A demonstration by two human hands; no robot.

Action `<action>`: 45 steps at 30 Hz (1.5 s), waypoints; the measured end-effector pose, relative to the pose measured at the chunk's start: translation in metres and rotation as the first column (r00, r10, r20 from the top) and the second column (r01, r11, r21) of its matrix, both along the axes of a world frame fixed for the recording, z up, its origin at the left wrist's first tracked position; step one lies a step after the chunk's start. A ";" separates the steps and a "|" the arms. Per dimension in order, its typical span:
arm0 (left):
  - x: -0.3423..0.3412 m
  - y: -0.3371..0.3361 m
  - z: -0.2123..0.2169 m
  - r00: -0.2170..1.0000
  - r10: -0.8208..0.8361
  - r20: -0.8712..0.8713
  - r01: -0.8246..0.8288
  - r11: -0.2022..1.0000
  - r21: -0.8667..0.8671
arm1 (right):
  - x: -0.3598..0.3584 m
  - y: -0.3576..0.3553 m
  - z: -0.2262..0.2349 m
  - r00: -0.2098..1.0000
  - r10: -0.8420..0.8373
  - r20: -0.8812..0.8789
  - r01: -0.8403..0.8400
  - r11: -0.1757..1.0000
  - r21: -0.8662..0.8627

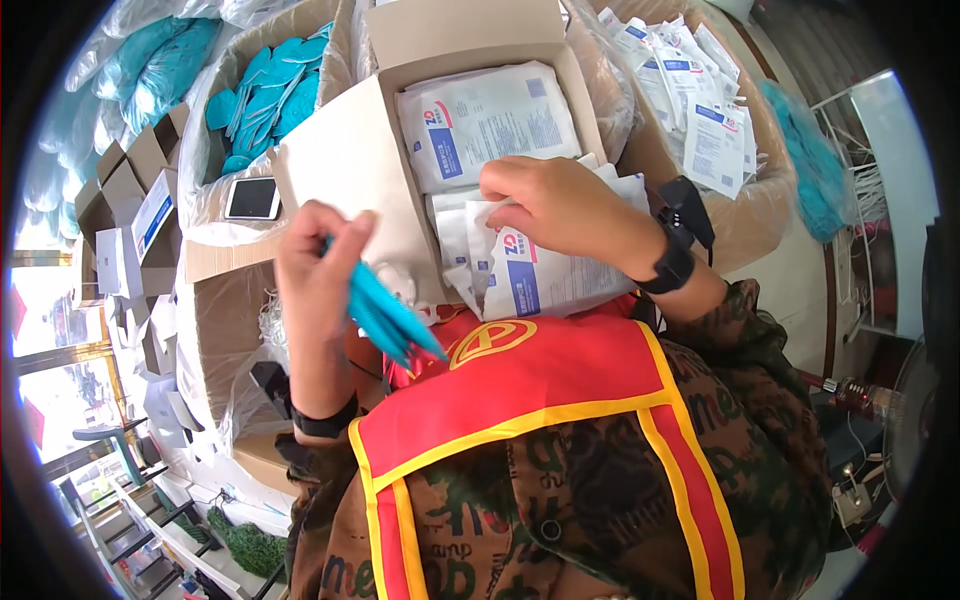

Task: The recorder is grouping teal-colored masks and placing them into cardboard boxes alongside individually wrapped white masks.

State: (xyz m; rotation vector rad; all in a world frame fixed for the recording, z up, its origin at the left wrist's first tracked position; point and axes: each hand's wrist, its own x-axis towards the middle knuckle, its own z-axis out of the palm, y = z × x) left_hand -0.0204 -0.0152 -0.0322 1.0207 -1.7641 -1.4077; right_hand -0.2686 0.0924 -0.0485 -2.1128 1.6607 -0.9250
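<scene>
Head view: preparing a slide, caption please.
Left hand holds teal pieces; right hand touches white packets in open carton.

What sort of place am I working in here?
Probably a packing workroom: flat teal pieces and white printed packets fill separate plastic-lined brown cardboard boxes, and an open, rectangular cardboard carton holds more such packets.

Blue print (445,152) on white packets (505,128), 1 yellow emblem (493,345) on vest (540,388), lettering (460,577) (some green) on jacket (515,540)

Bunch of thin teal pieces (385,318) hanging tilted by the open carton's (465,35) near left corner; white packets (570,280), blue-and-red print, leaning overlapped in its near half.
</scene>
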 end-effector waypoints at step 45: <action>-0.017 0.017 0.030 0.935 -0.158 0.317 0.295 0.843 -0.450 | 0.003 0.053 0.045 0.984 0.060 0.171 -0.003 0.948 -0.317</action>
